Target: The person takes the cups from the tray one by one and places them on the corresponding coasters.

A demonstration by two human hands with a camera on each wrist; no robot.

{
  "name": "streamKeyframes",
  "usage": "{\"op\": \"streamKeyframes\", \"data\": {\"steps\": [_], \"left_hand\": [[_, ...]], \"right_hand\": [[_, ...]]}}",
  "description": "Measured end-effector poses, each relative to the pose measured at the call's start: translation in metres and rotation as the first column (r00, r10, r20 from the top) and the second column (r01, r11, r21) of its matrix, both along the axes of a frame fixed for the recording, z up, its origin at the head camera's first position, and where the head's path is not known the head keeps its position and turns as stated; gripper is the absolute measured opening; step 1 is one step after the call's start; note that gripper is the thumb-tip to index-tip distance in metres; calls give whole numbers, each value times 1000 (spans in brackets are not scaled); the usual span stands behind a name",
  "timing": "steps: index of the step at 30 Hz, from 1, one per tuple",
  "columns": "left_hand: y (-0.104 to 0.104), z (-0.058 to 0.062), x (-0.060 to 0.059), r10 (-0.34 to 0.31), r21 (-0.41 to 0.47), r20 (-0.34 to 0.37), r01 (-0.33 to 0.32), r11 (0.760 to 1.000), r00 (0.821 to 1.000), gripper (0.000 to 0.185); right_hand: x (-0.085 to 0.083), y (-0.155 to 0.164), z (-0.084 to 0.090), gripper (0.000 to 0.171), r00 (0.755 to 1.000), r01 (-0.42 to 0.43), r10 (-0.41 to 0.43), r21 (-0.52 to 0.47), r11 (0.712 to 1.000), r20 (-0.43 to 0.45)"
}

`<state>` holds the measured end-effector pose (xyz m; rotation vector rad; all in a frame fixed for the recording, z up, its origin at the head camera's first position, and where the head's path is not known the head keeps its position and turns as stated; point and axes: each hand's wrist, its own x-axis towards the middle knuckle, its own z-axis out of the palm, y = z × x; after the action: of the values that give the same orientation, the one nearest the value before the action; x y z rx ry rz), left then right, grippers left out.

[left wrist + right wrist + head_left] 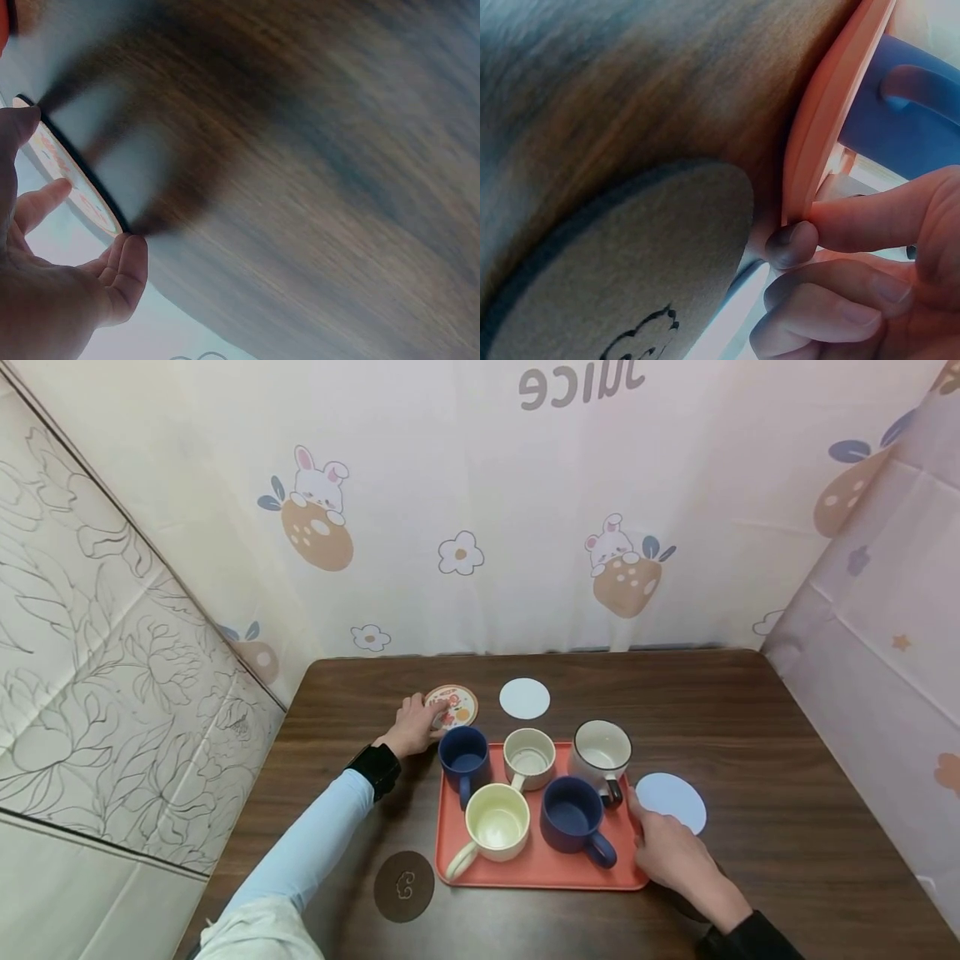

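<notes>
The right wrist view shows a round brown coaster with a black line drawing [622, 270], mostly hidden beneath the right hand [675, 856] in the head view. That hand pinches the rim of a red rectangular tray [517, 872]. Beyond its far-left corner, the left hand [411, 727] grips a round printed orange-rimmed coaster [463, 713] by opposite edges.

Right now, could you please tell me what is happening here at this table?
A person's left hand grips a patterned coaster beyond the far left corner of a red tray, and their right hand pinches the tray's right edge. Five mugs stand on the tray, two of them navy. One white coaster lies beyond the tray, another to its right, and a brown coaster near its front left corner.
</notes>
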<state>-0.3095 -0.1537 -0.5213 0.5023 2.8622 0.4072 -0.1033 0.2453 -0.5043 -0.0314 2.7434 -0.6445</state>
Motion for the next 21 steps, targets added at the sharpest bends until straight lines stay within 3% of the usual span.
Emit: {"op": "streamKeyframes", "data": {"steps": [13,21], "left_hand": [[5,-2,-9,-7,-8,10,7,1000,1000,61],[9,0,-9,-16,1,0,16,1000,1000,63]], "right_hand": [[0,-2,-1,71,998,26,-25,-16,1000,49],[1,-2,0,73,999,23,-23,-11,1000,24]]}}
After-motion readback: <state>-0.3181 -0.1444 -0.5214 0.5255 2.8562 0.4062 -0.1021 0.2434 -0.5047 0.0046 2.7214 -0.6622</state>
